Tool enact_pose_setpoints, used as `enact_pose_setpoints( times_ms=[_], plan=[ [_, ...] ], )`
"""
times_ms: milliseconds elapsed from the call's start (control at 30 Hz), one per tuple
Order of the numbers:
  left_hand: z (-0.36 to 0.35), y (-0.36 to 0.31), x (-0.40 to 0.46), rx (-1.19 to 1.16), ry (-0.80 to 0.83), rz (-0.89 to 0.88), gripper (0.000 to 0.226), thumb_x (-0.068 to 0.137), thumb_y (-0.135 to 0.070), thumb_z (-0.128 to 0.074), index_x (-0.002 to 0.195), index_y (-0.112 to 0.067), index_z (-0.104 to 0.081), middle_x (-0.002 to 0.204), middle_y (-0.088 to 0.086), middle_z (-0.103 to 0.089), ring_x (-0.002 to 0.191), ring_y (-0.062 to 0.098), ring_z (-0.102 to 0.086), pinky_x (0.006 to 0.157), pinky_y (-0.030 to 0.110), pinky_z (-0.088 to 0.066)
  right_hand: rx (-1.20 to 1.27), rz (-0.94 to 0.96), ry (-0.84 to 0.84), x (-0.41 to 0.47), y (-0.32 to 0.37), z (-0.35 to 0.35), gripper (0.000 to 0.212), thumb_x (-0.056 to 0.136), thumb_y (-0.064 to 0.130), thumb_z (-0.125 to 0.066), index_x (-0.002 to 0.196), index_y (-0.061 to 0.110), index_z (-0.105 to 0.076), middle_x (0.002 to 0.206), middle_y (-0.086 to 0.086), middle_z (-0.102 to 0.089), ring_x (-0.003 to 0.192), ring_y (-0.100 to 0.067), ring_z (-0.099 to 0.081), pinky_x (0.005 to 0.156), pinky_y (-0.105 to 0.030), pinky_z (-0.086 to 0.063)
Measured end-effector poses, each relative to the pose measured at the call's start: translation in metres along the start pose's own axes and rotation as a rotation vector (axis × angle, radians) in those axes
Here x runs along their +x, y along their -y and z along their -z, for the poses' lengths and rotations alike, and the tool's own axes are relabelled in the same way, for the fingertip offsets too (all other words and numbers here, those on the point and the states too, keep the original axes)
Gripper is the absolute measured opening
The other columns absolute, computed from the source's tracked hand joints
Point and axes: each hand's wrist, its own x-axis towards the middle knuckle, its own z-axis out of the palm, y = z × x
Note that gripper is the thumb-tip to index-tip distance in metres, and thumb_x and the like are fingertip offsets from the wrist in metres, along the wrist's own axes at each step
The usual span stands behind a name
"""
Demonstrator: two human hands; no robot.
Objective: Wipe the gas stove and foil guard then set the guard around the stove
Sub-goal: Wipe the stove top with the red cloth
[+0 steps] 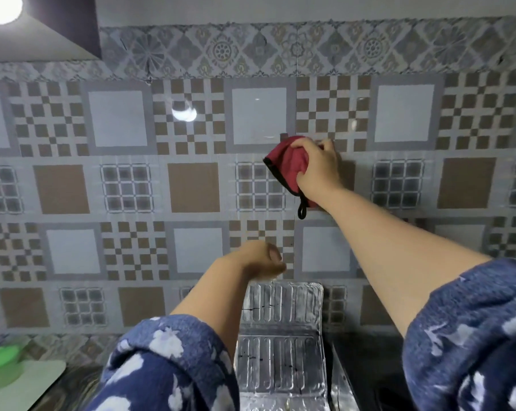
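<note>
A patterned tile wall (191,185) fills the view above the bench (28,381). The right hand (319,166) presses a bunched red cloth (289,166) against the tiles, fingers clamped on it. The left hand (259,259), blurred, seems curled at the top edge of the ribbed foil guard (280,345), which stands upright below, against the wall.

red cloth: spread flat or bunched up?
Bunched. The red cloth is crumpled in the right hand's grip against the tiled wall; its black loop hangs below.
</note>
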Motion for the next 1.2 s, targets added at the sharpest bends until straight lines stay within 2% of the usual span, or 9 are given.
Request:
enact_pose_setpoints(
  times_ms=[200,333,467,633,800,900,967,1033,1200],
  plan=[
    [-0.041,-0.045,-0.07,-0.002,0.08,0.017,0.025,0.094,-0.03,-0.051,0.105,-0.011,-0.062,0.111,0.006,-0.062,0.107,0.021,-0.057,0.1,0.037,-0.045,-0.167,-0.095,0.195,-0.097,-0.028,0.069,0.052,0.079,0.0,-0.059,0.12,0.032,-0.055,0.112,-0.006,-0.04,0.104,-0.031,-0.049,0.082,-0.033,-0.049],
    [-0.081,-0.08,-0.121,0.002,0.143,0.014,0.036,0.094,-0.034,-0.052,0.122,-0.013,-0.06,0.128,0.007,-0.06,0.118,0.023,-0.054,0.104,0.036,-0.039,-0.137,-0.196,0.317,-0.168,-0.041,0.109,0.054,0.077,-0.001,-0.059,0.12,0.032,-0.057,0.114,-0.006,-0.04,0.107,-0.032,-0.049,0.081,-0.028,-0.044],
    [-0.125,-0.109,-0.174,-0.042,0.184,0.014,0.034,0.093,-0.029,-0.053,0.122,-0.012,-0.061,0.13,0.008,-0.06,0.116,0.022,-0.056,0.102,0.033,-0.041,-0.117,-0.295,0.452,-0.237,-0.048,0.151,0.053,0.077,0.003,-0.055,0.118,0.036,-0.058,0.11,-0.002,-0.037,0.101,-0.028,-0.05,0.068,-0.016,-0.04],
    [-0.178,-0.125,-0.236,-0.05,0.227,0.053,0.035,0.092,-0.031,-0.056,0.123,-0.016,-0.06,0.132,0.007,-0.058,0.115,0.023,-0.055,0.094,0.026,-0.037,-0.094,-0.385,0.642,-0.313,-0.055,0.198,0.046,0.076,0.011,-0.056,0.113,0.038,-0.062,0.124,-0.006,-0.048,0.105,-0.023,-0.05,0.087,-0.026,-0.04],
    [-0.207,-0.139,-0.281,-0.056,0.186,0.09,0.048,0.093,-0.028,-0.052,0.137,-0.013,-0.046,0.145,0.012,-0.041,0.129,0.026,-0.043,0.107,0.031,-0.031,-0.094,-0.372,0.68,-0.366,-0.056,0.222,0.044,0.081,0.015,-0.057,0.123,0.028,-0.059,0.116,-0.006,-0.044,0.113,-0.025,-0.047,0.093,-0.021,-0.031],
    [-0.216,-0.143,-0.295,-0.038,0.186,0.094,0.061,0.095,-0.034,-0.049,0.147,-0.01,-0.029,0.156,0.008,-0.023,0.141,0.023,-0.027,0.113,0.03,-0.02,-0.265,-0.298,0.726,-0.393,-0.062,0.225,0.037,0.088,0.032,-0.052,0.125,0.035,-0.056,0.132,-0.002,-0.043,0.126,-0.027,-0.035,0.107,-0.035,-0.028],
    [-0.22,-0.142,-0.297,-0.029,0.187,0.092,0.066,0.095,-0.038,-0.048,0.15,-0.011,-0.022,0.159,0.005,-0.014,0.143,0.022,-0.022,0.115,0.031,-0.017,-0.434,-0.168,0.739,-0.407,-0.068,0.225,0.037,0.09,0.046,-0.044,0.126,0.041,-0.053,0.147,0.003,-0.034,0.139,-0.023,-0.018,0.114,-0.048,-0.014],
    [-0.224,-0.14,-0.297,-0.008,0.181,0.096,0.069,0.095,-0.042,-0.046,0.151,-0.012,-0.017,0.16,0.002,-0.009,0.145,0.021,-0.018,0.116,0.034,-0.016,-0.394,-0.073,0.74,-0.413,-0.074,0.224,0.039,0.092,0.05,-0.037,0.13,0.045,-0.047,0.154,0.007,-0.026,0.144,-0.018,-0.008,0.115,-0.05,-0.002],
    [-0.235,-0.138,-0.295,0.107,0.184,0.095,0.067,0.097,-0.048,-0.033,0.152,-0.023,-0.004,0.16,-0.008,0.003,0.147,0.014,0.003,0.116,0.057,-0.005,-0.348,-0.06,0.858,-0.421,-0.082,0.212,0.039,0.096,0.049,-0.029,0.134,0.055,-0.035,0.156,0.012,-0.022,0.146,-0.02,-0.006,0.116,-0.049,-0.002]
  ],
)
